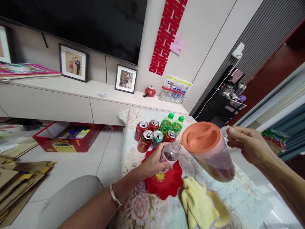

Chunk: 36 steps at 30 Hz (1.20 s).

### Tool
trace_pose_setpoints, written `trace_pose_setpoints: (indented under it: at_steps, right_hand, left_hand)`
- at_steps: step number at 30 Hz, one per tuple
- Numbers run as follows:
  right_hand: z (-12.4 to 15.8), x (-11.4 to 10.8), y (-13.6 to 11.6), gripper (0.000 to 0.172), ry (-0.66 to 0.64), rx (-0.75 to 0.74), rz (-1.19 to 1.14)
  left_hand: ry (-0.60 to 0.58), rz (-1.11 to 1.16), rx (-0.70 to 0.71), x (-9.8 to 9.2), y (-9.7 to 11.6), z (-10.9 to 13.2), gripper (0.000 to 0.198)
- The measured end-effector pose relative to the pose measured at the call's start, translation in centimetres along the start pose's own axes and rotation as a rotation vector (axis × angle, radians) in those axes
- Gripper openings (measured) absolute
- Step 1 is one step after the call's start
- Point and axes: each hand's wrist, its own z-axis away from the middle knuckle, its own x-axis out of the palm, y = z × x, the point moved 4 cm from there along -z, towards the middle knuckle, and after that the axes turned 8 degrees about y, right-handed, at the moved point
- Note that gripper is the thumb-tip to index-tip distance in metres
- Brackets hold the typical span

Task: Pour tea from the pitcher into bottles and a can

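Observation:
My left hand (156, 162) is closed around a small clear bottle (172, 152) with its mouth uncovered, above a red scalloped plate (176, 187). Dark liquid seems to show inside the bottle. By its handle, my right hand (247, 143) grips a clear pitcher (214, 162) topped with an orange lid (201, 137). The pitcher is tilted toward the bottle, apart from it, with brownish liquid low inside. No stream of liquid is visible between them. A yellow cloth (200, 200) lies crumpled on the table below the pitcher.
Behind the plate stand several drink cans (145, 140) and two green-capped bottles (166, 124) on the floral tablecloth (135, 206). A cabinet (105, 108) holds picture frames (126, 78), a red pot (150, 91) and red-lidded jars (166, 94). A red box (69, 136) sits on the floor.

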Motion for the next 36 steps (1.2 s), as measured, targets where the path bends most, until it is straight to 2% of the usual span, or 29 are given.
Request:
trace_pose_setpoints:
  at_steps: [36]
  right_hand:
    - [0.06, 0.10, 0.12, 0.074, -0.030, -0.024, 0.034]
  left_hand:
    - [0.000, 0.006, -0.007, 0.02, 0.28, 0.12, 0.082]
